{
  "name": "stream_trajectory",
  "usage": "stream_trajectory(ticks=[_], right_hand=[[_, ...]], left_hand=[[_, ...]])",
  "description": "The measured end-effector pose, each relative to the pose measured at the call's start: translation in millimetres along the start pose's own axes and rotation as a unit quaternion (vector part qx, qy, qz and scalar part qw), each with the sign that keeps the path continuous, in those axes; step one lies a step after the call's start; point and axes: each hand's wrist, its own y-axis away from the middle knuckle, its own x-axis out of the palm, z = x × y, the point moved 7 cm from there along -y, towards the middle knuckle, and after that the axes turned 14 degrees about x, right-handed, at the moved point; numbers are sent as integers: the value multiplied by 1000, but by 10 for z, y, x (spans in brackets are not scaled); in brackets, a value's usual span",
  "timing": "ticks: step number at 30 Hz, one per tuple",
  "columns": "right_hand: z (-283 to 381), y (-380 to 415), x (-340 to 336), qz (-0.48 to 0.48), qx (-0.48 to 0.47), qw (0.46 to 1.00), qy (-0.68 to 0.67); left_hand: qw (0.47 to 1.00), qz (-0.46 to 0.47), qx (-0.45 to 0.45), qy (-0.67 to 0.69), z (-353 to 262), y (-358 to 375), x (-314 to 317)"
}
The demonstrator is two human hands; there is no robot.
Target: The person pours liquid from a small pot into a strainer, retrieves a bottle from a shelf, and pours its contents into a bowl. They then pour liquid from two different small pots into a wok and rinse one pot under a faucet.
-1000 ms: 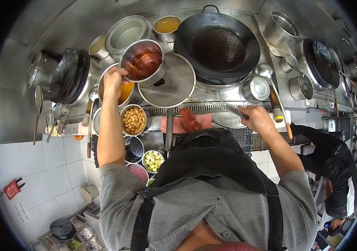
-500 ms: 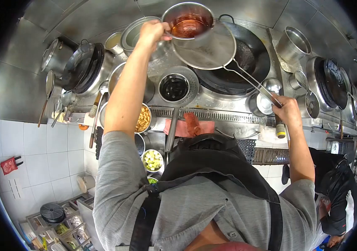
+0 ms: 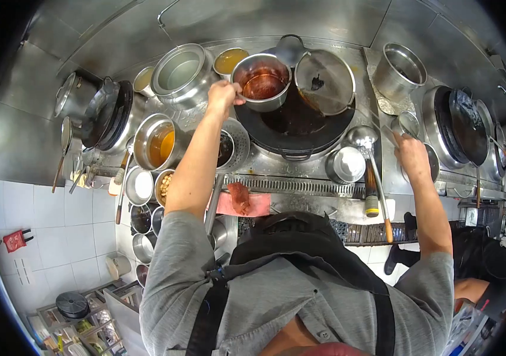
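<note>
One steel bowl (image 3: 262, 82) of reddish-brown liquid hangs over the near rim of the black wok (image 3: 297, 115), gripped at its edge by the left hand (image 3: 224, 95), arm stretched well forward, probably to keep drips over the pan. The right hand (image 3: 410, 155) is closed round a wire strainer (image 3: 325, 81) handle, its mesh resting over the wok. A ladle (image 3: 362, 139) lies on the steel surface (image 3: 318, 196) beside it.

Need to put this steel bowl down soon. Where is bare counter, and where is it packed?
Bare steel lies on the front ledge between the pink cloth and the dark bottle. Left of the wok it is packed with pots and small bowls. The left hand holds the steel bowl over the wok.
</note>
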Motion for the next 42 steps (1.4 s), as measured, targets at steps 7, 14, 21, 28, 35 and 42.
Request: stream_trajectory(ticks=[7,14,21,28,35,42], right_hand=[[185,-133,833,116,-49,979,-161],[420,-34,1135,227,22,908,-352],[105,278,1502,233,197,739,-601],[-377,1064,1705,187,288,809,-478],[-397,2105,1499,167,410,855,-271],[-399,3288,1550,268,498,807,-169]], left_hand=[[996,-67,-34,-54,89,392,-211],[990,-138,-30,-3,298,573,-654],[963,-256,-26,-84,276,332,-1664],[908,-244,-67,-334,369,-485,-2500],[809,-262,51,-524,562,-1731,-3047],[754,-184,97,-623,1051,-2393,-2771]])
